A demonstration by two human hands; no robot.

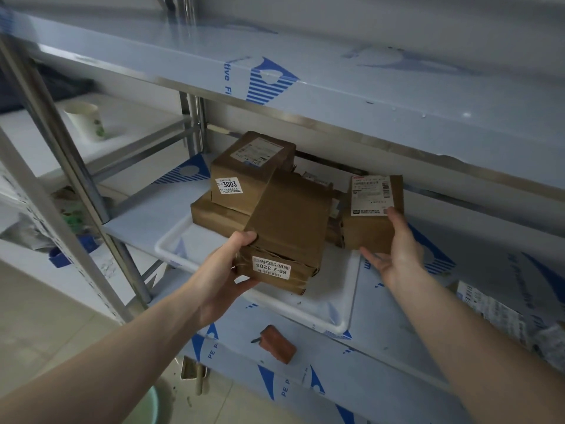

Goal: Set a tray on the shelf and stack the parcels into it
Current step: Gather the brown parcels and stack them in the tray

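Forearms: two bare arms reach in from the bottom edge, both cut off there.
Left hand (227,270): fingers under and thumb on top of the near-left corner of a long brown parcel (287,228), gripping it.
Long brown parcel: its long axis runs away from the camera toward the shelf's back; the near end, with a white label reading 80-2-3205 upside down, sits low over the tray, and the far end tilts up against the stack behind.
Tray (324,313): white, shallow, set on the middle shelf (397,319); its near-right corner reaches the shelf's front edge, and its far side is hidden by parcels.
Tray contents: a flat parcel (214,217) at the back left with a labelled parcel (244,175) marked 3003 stacked on it; more packages between and behind are mostly hidden and hard to make out.
Right hand (397,249): fingers spread under and thumb on the label of a small parcel (374,209), holding it over the tray's right part, label facing up.
Upper shelf (397,96): covered in blue-printed protective film, blocking the view behind.
Lower shelf: a small reddish-brown block (276,347) lies on it.
Far left: a paper cup (87,119), blurred.
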